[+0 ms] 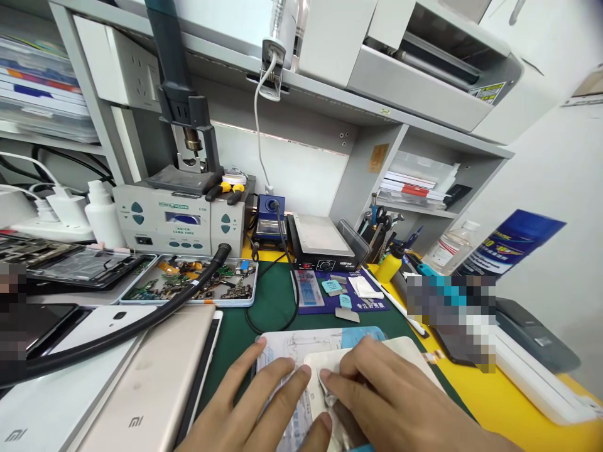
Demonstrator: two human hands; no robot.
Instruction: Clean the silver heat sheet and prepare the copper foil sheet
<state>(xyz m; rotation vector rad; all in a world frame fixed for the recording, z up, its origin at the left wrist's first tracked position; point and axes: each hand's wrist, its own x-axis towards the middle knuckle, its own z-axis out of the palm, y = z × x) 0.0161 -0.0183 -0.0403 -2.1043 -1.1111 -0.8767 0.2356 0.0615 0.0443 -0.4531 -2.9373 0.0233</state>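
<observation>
My left hand lies with its fingers spread over a printed sheet or pad with line drawings. Its fingertips reach the edge of a cream-white, round-cornered flat panel. On that panel, my right hand is closed, thumb and index finger pinched by a small silvery piece. What exactly this piece is, I cannot make out. The lower part of the panel is hidden by both hands and the frame's edge.
Phones, one gold-backed, lie at left under a thick black hose. Behind are a tray of circuit boards, a hot-air station, a heating plate and blades on a purple mat. A yellow bottle stands right.
</observation>
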